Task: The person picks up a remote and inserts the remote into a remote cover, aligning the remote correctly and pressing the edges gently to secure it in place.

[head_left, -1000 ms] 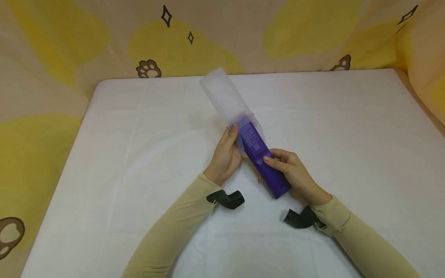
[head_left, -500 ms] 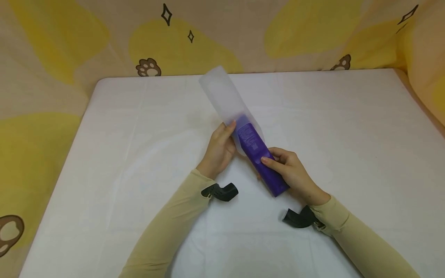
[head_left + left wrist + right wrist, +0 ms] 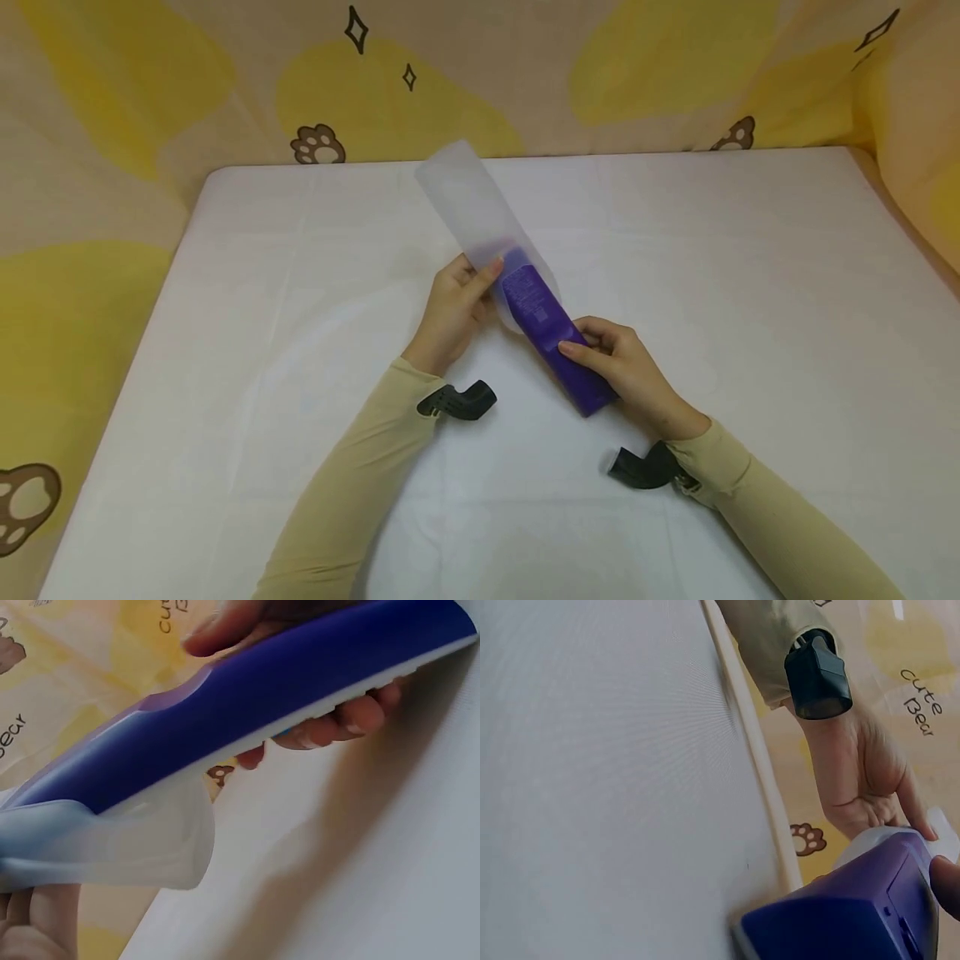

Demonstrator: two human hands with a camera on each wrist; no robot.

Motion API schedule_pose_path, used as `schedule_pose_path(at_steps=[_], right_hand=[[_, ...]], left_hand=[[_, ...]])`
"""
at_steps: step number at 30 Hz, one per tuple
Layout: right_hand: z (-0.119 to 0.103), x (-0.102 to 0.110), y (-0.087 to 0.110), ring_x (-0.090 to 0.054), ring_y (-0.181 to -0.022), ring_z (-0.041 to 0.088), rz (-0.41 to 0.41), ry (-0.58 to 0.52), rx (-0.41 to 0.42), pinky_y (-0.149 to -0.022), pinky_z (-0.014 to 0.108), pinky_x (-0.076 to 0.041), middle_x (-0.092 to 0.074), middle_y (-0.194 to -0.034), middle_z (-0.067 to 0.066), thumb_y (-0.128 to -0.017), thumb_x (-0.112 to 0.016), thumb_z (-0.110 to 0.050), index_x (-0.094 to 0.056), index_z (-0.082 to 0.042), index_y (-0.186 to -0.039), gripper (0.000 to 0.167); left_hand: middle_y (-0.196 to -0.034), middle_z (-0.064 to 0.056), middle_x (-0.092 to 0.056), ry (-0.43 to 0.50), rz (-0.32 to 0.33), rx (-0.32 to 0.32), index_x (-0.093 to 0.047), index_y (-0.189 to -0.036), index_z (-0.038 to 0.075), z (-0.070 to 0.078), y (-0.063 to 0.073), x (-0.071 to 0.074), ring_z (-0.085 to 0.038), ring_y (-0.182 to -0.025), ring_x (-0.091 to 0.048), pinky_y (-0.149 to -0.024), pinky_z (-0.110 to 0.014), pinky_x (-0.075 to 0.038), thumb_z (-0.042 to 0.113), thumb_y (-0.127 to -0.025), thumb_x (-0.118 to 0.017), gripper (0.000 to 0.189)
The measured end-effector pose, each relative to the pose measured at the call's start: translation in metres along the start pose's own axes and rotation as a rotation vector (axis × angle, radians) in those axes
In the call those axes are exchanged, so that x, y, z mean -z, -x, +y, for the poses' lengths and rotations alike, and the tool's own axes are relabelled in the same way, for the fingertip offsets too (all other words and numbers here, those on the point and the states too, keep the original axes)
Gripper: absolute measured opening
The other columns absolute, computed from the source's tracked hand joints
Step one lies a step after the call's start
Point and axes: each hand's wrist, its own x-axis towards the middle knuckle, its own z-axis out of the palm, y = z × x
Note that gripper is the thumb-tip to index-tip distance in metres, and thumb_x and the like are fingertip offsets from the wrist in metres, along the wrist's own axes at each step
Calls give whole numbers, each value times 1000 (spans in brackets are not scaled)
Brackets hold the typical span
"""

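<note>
A purple remote control (image 3: pixel 542 321) slants across the middle of the head view, its labelled back facing up. Its far end sits inside a translucent sleeve (image 3: pixel 476 204), which stretches beyond it toward the table's back edge. My left hand (image 3: pixel 444 312) grips the sleeve around the remote's covered end, thumb on top. Farther down, my right hand (image 3: pixel 633 367) holds the bare part of the remote, thumb on its back and fingers beneath. In the left wrist view, the remote's pale underside (image 3: pixel 315 709) shows small bumps along its edge, and the sleeve's rounded lip (image 3: pixel 199 847) hangs away from it.
Under both hands lies a white-covered table (image 3: pixel 300 467). A yellow and beige patterned cloth (image 3: pixel 540 75) hangs behind it and along the sides. Each sleeved wrist carries a black camera mount, on the left (image 3: pixel 461 402) and on the right (image 3: pixel 645 468).
My left hand has shifted left and slightly away from me. The remote and sleeve have drifted a little left with it, while my right hand has moved only slightly.
</note>
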Motion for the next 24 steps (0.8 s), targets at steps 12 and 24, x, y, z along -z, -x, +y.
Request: schedule_pose_path(at_steps=[12, 24], right_hand=[[5, 0, -3, -60, -75, 12, -15, -137, -3, -66, 24, -53, -67, -87, 1, -89, -63, -9, -57, 8, -112, 28], [6, -1, -3, -62, -80, 11, 26, -193, 6, -72, 23, -53, -68, -90, -1, -90, -61, -7, -57, 9, -112, 27]], left_hand=[[-94, -1, -63, 67, 9, -30, -49, -118, -10, 8, -1, 5, -10, -85, -60, -79, -22, -52, 0, -99, -43, 23], [-94, -3, -62, 123, -25, 3, -52, -110, -2, 1, 0, 5, -12, -86, -62, -82, -23, -51, 6, -101, -41, 16]])
